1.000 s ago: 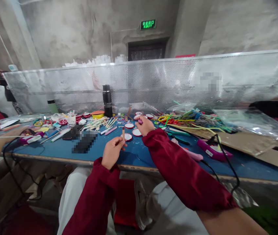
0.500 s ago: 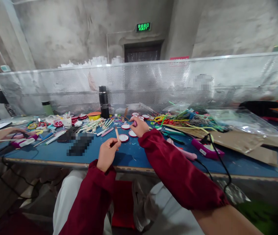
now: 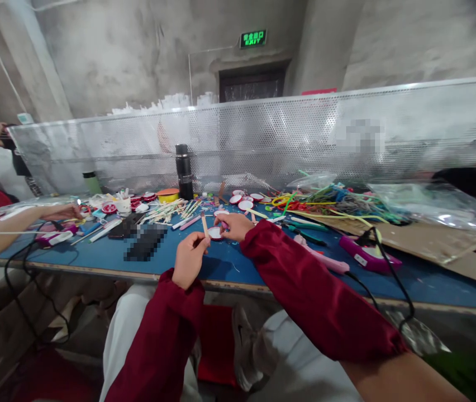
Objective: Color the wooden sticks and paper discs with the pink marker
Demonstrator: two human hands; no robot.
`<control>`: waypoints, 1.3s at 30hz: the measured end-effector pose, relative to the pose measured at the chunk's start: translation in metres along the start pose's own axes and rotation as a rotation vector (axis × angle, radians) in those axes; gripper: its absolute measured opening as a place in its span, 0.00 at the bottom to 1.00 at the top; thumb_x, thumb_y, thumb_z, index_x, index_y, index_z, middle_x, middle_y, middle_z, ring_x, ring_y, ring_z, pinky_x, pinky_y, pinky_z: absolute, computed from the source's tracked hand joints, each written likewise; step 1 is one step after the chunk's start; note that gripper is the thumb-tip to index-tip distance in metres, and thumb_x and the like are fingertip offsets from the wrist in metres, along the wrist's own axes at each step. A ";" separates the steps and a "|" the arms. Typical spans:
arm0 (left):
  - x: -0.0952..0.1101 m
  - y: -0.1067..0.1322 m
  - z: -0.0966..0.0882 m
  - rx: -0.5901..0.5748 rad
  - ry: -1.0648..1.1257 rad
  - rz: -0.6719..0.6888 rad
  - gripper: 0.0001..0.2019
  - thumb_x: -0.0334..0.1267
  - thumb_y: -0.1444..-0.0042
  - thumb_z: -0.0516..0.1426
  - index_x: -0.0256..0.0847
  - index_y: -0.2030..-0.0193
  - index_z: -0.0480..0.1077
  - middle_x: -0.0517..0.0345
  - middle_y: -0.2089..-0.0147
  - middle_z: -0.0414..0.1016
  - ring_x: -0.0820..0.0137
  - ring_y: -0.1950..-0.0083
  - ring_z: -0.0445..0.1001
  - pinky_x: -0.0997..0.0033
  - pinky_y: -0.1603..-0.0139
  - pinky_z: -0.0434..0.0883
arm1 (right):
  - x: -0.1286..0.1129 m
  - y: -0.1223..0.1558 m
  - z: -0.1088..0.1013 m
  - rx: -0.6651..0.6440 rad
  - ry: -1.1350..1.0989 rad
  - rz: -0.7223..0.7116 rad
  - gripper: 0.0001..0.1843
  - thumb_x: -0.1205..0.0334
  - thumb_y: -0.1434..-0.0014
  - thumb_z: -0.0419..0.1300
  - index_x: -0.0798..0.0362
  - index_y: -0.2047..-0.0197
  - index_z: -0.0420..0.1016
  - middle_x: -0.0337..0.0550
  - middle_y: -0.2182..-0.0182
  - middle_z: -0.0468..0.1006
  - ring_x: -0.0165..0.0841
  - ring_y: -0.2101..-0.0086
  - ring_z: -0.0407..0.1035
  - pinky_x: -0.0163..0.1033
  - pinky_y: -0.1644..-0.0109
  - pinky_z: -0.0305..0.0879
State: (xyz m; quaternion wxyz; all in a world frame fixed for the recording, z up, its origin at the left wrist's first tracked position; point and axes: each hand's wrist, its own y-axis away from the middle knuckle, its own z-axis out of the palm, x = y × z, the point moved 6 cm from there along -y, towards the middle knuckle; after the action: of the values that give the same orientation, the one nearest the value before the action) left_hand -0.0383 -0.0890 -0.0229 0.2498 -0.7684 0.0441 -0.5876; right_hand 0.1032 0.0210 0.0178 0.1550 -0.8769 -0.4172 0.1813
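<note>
My left hand (image 3: pixel 190 257) is closed near the table's front edge, pinching a flat, light-tan stick (image 3: pixel 205 224) that points upward and has a darker tip. Beside it, my right hand (image 3: pixel 238 228) has thumb and fingers together on a small purple-pink piece (image 3: pixel 223 225), too small to name. Just below and between my fingertips lies a white disc with a red rim (image 3: pixel 216 234), partly covered by the right fingers. More such discs (image 3: pixel 245 205) lie flat beyond that hand. I cannot tell whether the purple-pink piece touches the stick or the near disc.
To the left are a pixelated dark object (image 3: pixel 146 242), a bundle of pale sticks (image 3: pixel 162 212) and a co-worker's arm (image 3: pixel 12 226). A black bottle (image 3: pixel 184 173) stands behind. At right lie a pink corded tool (image 3: pixel 325 261), a purple device (image 3: pixel 367 254), colourful strands (image 3: pixel 347 202) and cardboard (image 3: pixel 422 240).
My right hand has come down and closer to my left hand and the near disc. My left hand still holds the stick. The co-worker's hand has reached farther across the table. The view has shifted slightly.
</note>
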 end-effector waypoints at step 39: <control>-0.001 -0.081 -0.007 -0.247 -0.449 -0.072 0.13 0.45 0.43 0.55 0.39 0.69 0.75 0.57 0.71 0.78 0.72 0.73 0.73 0.73 0.70 0.67 | 0.037 0.002 -0.040 0.505 0.122 0.238 0.13 0.64 0.44 0.60 0.49 0.55 0.76 0.42 0.67 0.79 0.40 0.60 0.70 0.42 0.54 0.62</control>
State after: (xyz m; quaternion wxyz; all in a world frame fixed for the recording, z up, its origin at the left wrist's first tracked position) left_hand -0.0635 -0.0206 0.0128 0.1367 -0.9053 0.0316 -0.4009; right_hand 0.1441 0.0445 0.0452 0.3709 -0.8626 -0.2430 0.2436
